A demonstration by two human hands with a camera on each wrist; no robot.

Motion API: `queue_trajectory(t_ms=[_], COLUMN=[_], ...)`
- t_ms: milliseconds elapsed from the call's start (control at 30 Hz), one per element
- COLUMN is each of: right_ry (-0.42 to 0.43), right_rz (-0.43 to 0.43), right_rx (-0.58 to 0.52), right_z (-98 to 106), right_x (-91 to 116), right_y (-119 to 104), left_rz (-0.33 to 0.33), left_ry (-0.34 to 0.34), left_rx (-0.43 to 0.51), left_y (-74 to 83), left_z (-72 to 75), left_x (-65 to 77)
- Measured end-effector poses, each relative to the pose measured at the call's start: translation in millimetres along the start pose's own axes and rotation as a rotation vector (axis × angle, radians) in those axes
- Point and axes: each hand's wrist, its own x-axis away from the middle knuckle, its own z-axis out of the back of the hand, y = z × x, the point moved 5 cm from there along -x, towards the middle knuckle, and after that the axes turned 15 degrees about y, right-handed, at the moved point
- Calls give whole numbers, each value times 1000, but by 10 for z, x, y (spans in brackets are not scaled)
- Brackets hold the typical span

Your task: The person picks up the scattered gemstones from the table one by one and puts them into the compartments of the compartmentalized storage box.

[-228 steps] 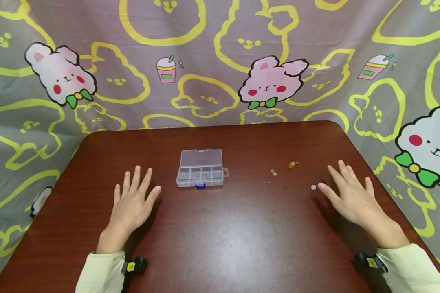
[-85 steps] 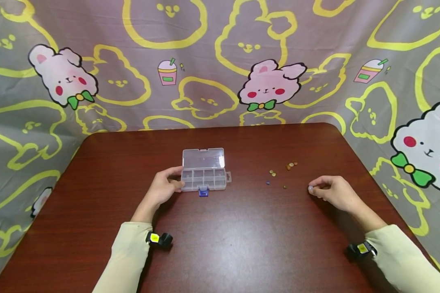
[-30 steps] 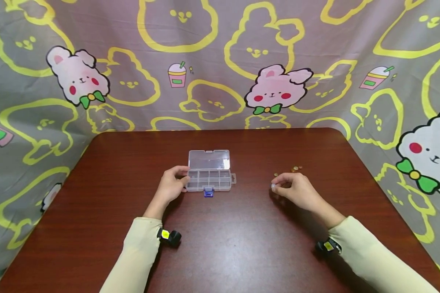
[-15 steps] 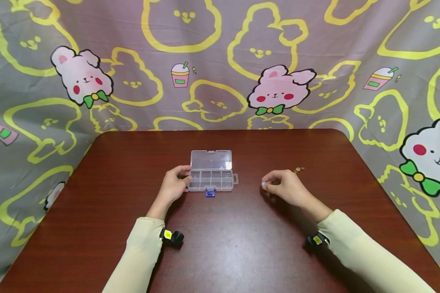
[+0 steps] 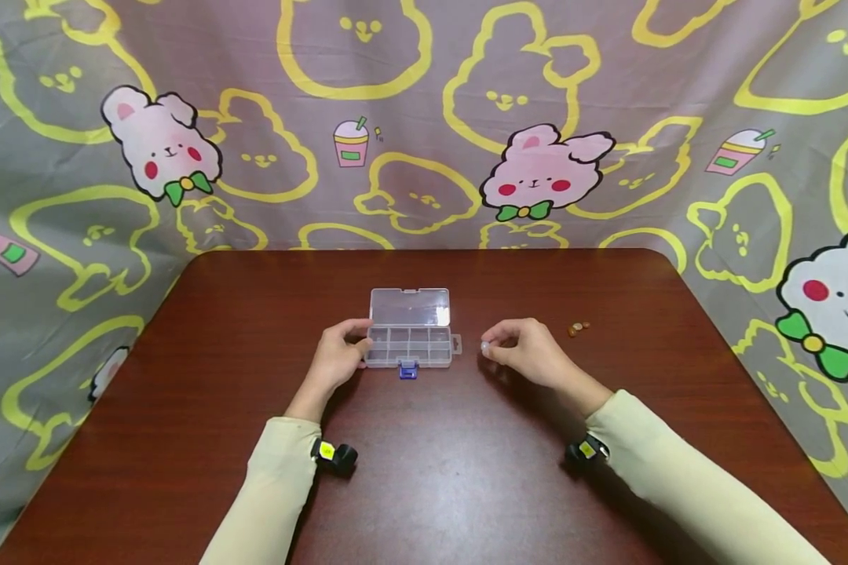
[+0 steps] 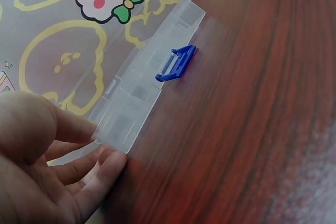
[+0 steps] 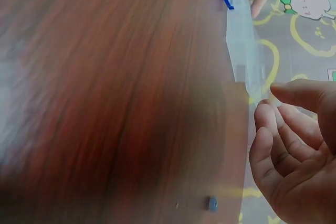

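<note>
A clear plastic compartment box (image 5: 427, 357) with several small cells lies on the table with its lid (image 5: 410, 307) raised. Its blue latch (image 6: 178, 65) hangs down at the front. My left hand (image 5: 335, 357) grips the box's left end, thumb at the front corner and fingers behind. Just right of the box, my right hand (image 5: 537, 355) pinches a small pale round bead (image 5: 485, 347) between thumb and fingertips. In the right wrist view the right hand (image 7: 296, 145) hides the bead. A small blue bead (image 7: 212, 203) lies on the table below that hand.
Several small brown and yellowish beads (image 5: 576, 327) lie right of the right hand on the brown table (image 5: 424, 471). A patterned cloth (image 5: 424, 180) rises along the table's back and sides. Each wrist wears a black camera strap (image 5: 335, 455).
My left hand went from lying flat to gripping the box's end. My right hand took the pale bead from the table's right side and carried it left, close to the box.
</note>
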Motion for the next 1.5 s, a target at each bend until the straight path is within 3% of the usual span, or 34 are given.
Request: queue_trajectory(t_ms=[200, 333, 733, 1500], right_ry=[8, -18, -32, -61], right_rz=[43, 27, 128, 82], right_rx=[34, 15, 28, 10], right_z=[-153, -276, -563, -1032], right_x=[-78, -120, -253, -482], right_y=[-115, -192, -424, -582], left_rz=[18, 25, 32, 31], left_ry=[-6, -6, -9, 5], left_rx=[24, 26, 38, 47], left_y=[-1, -9, -25, -26], left_z=[3, 9, 25, 18], left_x=[-11, -19, -19, -10])
